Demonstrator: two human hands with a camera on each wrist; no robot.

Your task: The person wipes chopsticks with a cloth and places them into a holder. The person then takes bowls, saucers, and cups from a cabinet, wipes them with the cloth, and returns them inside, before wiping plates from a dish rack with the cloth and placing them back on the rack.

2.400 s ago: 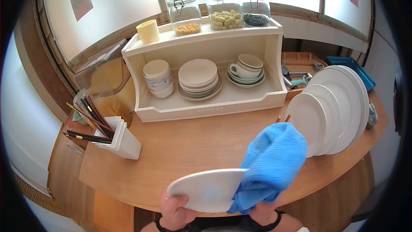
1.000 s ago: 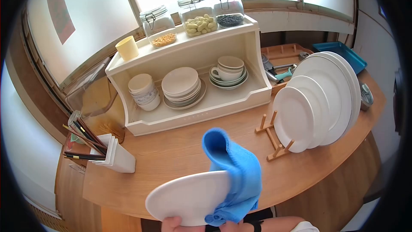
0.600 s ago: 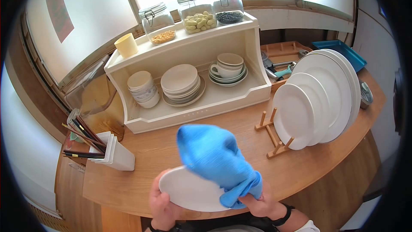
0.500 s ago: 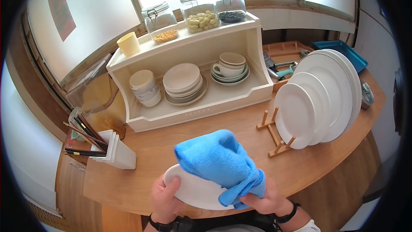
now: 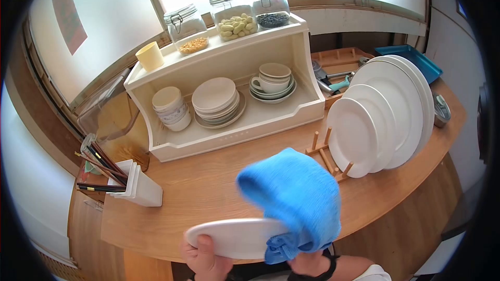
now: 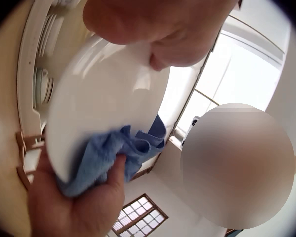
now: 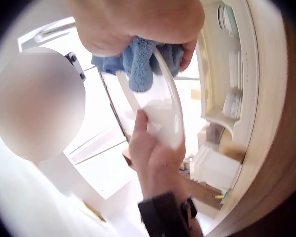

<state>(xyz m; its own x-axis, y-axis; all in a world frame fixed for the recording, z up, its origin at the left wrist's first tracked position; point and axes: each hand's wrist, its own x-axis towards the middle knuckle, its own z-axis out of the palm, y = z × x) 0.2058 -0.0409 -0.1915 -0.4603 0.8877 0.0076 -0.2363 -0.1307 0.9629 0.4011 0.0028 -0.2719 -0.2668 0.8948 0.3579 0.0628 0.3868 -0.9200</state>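
Observation:
A white plate is held up, tilted, at the front of the table. My left hand grips its left rim, thumb on the face and fingers behind. On the plate's right side my right hand grips a blue cloth, which is folded around the rim and covers that part of the plate. In the left wrist view the cloth is pinched against the plate by the right thumb. The right wrist view has the left thumb lying on the plate.
A wooden rack with several white plates stands at right. Behind is a cream shelf with bowls, dishes and cups, and glass jars on top. White holders with chopsticks stand left on the wooden table.
The view has shifted slightly. The cloth has moved right from over the plate's middle to its right rim, and the plate has tipped to show more edge-on. Both hands keep their hold.

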